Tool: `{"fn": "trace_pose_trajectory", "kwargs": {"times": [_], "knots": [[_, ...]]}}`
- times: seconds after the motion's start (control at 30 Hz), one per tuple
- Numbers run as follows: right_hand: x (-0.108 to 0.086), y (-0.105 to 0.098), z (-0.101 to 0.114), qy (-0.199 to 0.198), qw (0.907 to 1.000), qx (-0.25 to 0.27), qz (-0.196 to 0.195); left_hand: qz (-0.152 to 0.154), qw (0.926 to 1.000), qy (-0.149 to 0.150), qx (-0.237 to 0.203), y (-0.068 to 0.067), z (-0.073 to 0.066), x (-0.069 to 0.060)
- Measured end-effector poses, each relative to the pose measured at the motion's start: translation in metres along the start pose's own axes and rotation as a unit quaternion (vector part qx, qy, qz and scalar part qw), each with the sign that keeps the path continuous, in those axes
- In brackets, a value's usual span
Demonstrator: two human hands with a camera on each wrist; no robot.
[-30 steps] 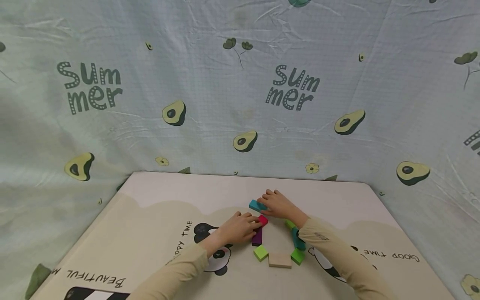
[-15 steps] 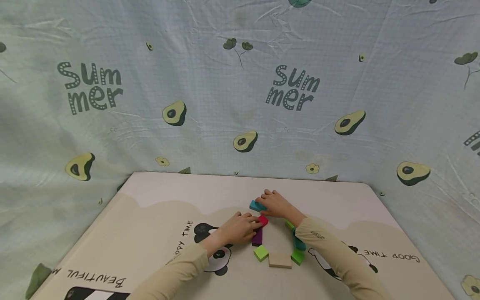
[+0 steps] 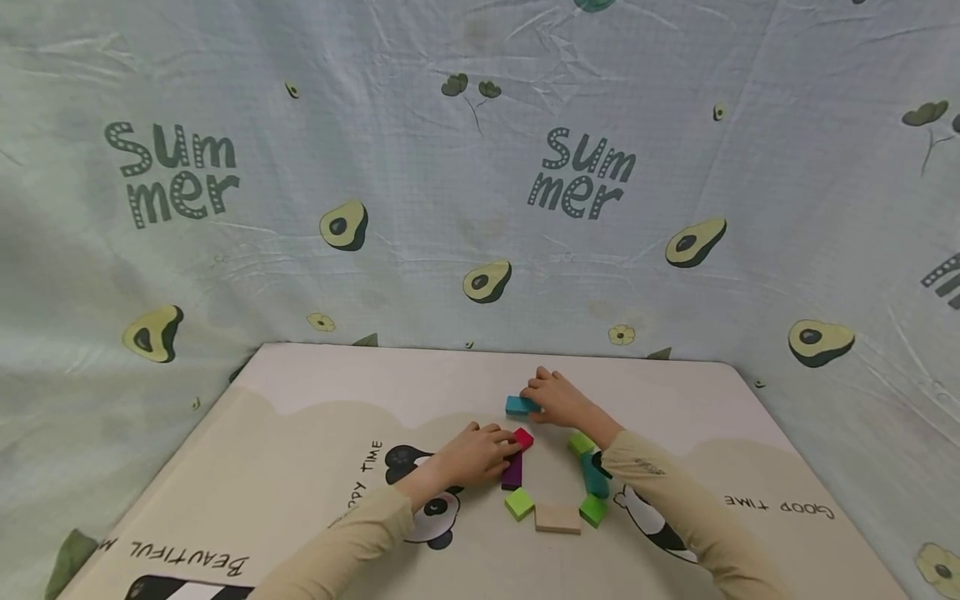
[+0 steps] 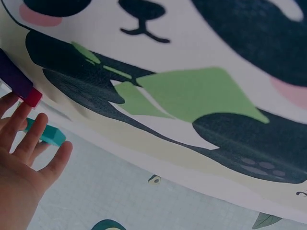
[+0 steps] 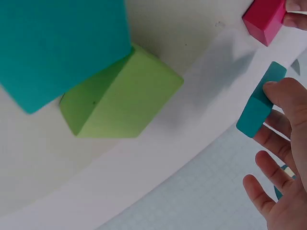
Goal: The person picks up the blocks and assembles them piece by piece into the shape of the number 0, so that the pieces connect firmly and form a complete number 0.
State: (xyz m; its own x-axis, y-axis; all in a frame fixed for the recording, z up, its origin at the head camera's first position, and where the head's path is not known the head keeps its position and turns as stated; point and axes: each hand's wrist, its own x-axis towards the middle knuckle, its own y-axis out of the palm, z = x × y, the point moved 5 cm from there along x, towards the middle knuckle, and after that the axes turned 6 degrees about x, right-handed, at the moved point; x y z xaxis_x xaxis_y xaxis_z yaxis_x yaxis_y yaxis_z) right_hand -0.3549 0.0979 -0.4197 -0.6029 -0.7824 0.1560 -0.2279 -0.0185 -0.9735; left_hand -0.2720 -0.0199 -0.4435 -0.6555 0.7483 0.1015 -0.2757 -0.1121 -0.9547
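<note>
In the head view my right hand [image 3: 566, 402] holds a blue-teal block [image 3: 517, 406] at the back of a loose ring of blocks. The right wrist view has my thumb over this teal block [image 5: 261, 100] and fingers beneath, the other fingers spread apart. Fairly straight fingers of my left hand [image 3: 476, 454] touch a red block [image 3: 523, 438], which adjoins a purple block [image 3: 512, 472] on the ring's left side. The left wrist view places my fingertips against the red block [image 4: 33, 97], beside the purple block [image 4: 15, 75].
Nearer me lie a green block [image 3: 519, 504], a plain wooden block [image 3: 558, 518] and another green block [image 3: 592, 510]. A teal block [image 3: 595, 475] and a green block [image 3: 580, 442] form the right side. A patterned curtain [image 3: 420, 167] hangs behind the table [image 3: 315, 375].
My right hand has moved slightly right and away from me with the teal block, which has turned straighter across. My left hand stays at the red block.
</note>
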Motion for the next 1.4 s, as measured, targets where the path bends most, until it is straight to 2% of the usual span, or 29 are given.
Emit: {"fn": "trace_pose_trajectory", "kwargs": {"times": [0.5,0.8,1.1,1.4], "knots": [[-0.032,-0.013,-0.005,0.014,0.9993,0.030,-0.015,-0.021,0.9997,0.009,-0.006,0.001,-0.001,-0.001],[-0.054,-0.018,-0.006,0.014,0.9982,0.036,-0.047,-0.019,0.9998,0.002,-0.008,-0.002,-0.002,-0.001],[-0.070,-0.013,-0.005,0.038,0.9975,0.049,-0.032,-0.010,0.9999,-0.006,0.001,0.001,-0.003,-0.002],[-0.076,-0.009,-0.004,0.044,0.9963,0.068,-0.028,-0.015,0.9999,0.000,-0.001,-0.001,-0.002,-0.002]]}}
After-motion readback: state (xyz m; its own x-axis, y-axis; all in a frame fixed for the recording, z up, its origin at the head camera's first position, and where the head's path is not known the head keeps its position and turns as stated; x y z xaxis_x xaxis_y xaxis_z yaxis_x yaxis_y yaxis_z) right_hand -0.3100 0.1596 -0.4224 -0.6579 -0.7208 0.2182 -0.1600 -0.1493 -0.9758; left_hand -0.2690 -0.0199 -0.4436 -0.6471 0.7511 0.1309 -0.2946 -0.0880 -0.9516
